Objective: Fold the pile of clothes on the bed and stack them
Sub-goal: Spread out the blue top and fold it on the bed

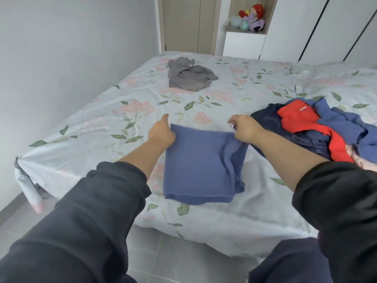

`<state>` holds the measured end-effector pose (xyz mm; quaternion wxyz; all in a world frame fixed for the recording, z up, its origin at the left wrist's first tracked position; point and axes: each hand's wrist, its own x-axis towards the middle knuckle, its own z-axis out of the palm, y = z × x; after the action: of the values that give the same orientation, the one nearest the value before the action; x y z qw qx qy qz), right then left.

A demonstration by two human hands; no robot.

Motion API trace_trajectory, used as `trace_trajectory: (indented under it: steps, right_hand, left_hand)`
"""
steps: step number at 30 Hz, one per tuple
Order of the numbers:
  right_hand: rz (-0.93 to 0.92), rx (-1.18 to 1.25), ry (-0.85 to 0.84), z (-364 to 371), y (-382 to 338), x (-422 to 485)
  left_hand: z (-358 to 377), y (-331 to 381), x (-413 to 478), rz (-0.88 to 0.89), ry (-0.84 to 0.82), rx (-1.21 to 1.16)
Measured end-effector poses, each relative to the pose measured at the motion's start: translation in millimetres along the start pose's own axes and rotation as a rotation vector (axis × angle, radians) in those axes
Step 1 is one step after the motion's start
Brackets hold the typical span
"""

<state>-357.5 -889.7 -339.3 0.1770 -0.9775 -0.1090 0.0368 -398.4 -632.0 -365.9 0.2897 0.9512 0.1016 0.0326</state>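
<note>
The folded blue garment [200,166] lies on the flowered bed [102,119] near its front edge, between the two forearms. The left grip [161,132] is curled round its far left corner with the forefinger pointing out, and the right grip [245,127] pinches its far right corner. The unfolded pile of clothes [326,129], blue, navy and red, lies just to the right, and a crumpled grey garment [189,75] sits well apart, farther up the bed
</note>
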Motion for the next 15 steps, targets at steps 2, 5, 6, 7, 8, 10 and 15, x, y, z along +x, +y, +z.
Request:
trace_trajectory:
  steps: [2,5,6,7,8,10,15]
  right_hand:
    - [0.047,-0.104,0.009,24.4,11.8,-4.0]
    - [0.079,-0.051,0.138,52.3,22.1,-16.6]
    - [0.124,-0.028,0.178,58.6,22.0,-21.2]
    - [0.178,-0.026,0.182,64.1,21.2,-25.4]
    - [0.236,-0.053,0.125,68.9,20.2,-29.6]
    - [0.289,-0.103,-0.069,79.8,18.9,-39.0]
    - [0.250,-0.173,-0.180,100.3,24.4,-63.6]
  left_hand:
    - [27.4,-7.2,-12.2,0.086,-0.009,0.227]
    - [70.6,-14.7,-36.7,0.350,-0.075,0.413]
    - [84.0,-18.1,-44.7,0.398,-0.139,0.452]
    - [95.9,-22.1,-52.3,0.413,-0.206,0.479]
    - [105.9,-25.8,-58.7,0.405,-0.253,0.495]
    - [119.1,-31.6,-66.6,0.373,-0.251,0.498]
    - [122.2,-35.0,-69.9,0.412,-0.167,0.511]
